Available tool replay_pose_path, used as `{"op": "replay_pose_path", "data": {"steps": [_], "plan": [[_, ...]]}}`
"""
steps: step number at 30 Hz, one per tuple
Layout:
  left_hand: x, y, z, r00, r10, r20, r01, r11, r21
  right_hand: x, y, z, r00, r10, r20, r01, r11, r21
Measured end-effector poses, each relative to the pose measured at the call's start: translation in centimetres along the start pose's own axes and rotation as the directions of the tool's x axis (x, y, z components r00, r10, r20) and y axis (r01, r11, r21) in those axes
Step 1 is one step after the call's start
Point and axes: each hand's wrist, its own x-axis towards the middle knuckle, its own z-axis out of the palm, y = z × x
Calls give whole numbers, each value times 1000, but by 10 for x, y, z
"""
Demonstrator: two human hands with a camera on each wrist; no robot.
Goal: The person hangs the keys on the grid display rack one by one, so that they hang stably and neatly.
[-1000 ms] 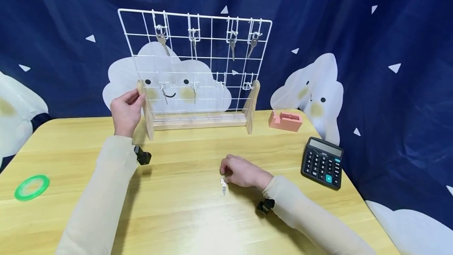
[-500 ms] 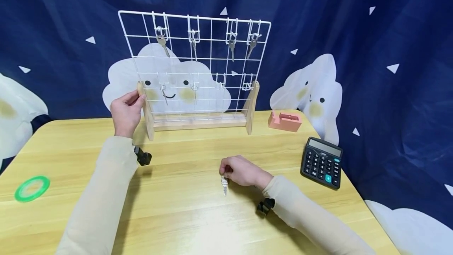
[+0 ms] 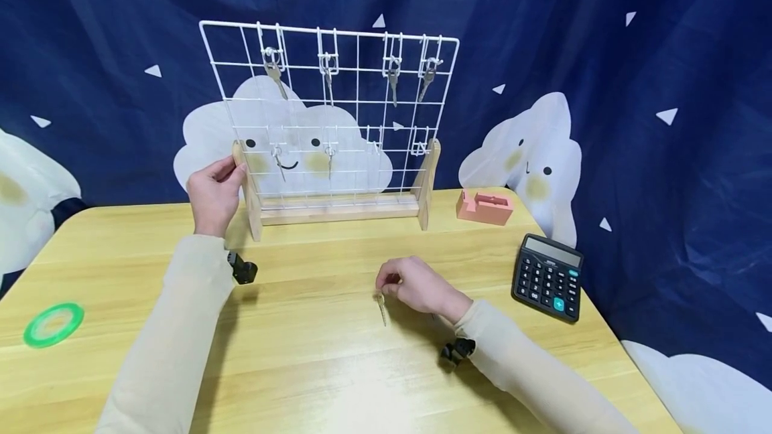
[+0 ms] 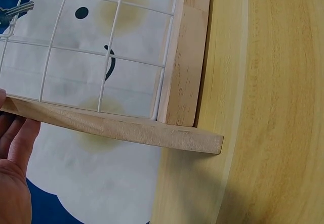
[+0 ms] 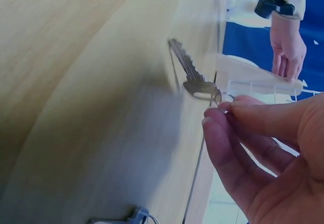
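Observation:
My left hand (image 3: 212, 196) grips the left wooden upright (image 4: 111, 127) of a white wire grid rack (image 3: 358, 102). My right hand (image 3: 422, 288) is over the middle of the table, pinching the ring of a metal key (image 5: 190, 67) between thumb and fingertips. Its toothed blade points away from the hand in the right wrist view; in the head view the key (image 3: 382, 310) hangs downward. Keys hang on the rack's hooks, among them an upper left key (image 3: 275, 78) and a lower left key (image 3: 279, 164). The lower right hook (image 3: 419, 147) bears no key.
Another key (image 5: 137, 216), partly cut off, lies on the table by my right hand. To the right are a black calculator (image 3: 548, 276) and a pink tape dispenser (image 3: 484, 208). A green ring (image 3: 41, 340) lies far left. A blue curtain (image 3: 512, 19) hangs behind.
My right hand has risen slightly and the key in it has turned, now showing its narrow side. The left hand keeps its hold on the upright.

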Motion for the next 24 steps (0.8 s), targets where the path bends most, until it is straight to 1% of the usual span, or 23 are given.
{"op": "replay_pose_path", "data": {"steps": [4,8,15,20,24], "plan": [[1,-1,0,1000,0,-3,0,1000,-2,1,1,-2,999,1,-43,1,999,53],[0,-3,-1,1000,-15,-3,15,1000,9,1,-1,-5,997,-3,-79,9,997,74],[-2,-5,-1,1000,-16,1,16,1000,8,1,-4,-12,992,21,-121,-8,994,111],[-1,-5,0,1000,11,-7,-11,1000,4,5,-5,-19,987,17,-158,2,993,118],[1,-4,1,999,30,-11,-30,1000,-1,8,-8,-26,985,3,-170,16,994,109]]}}
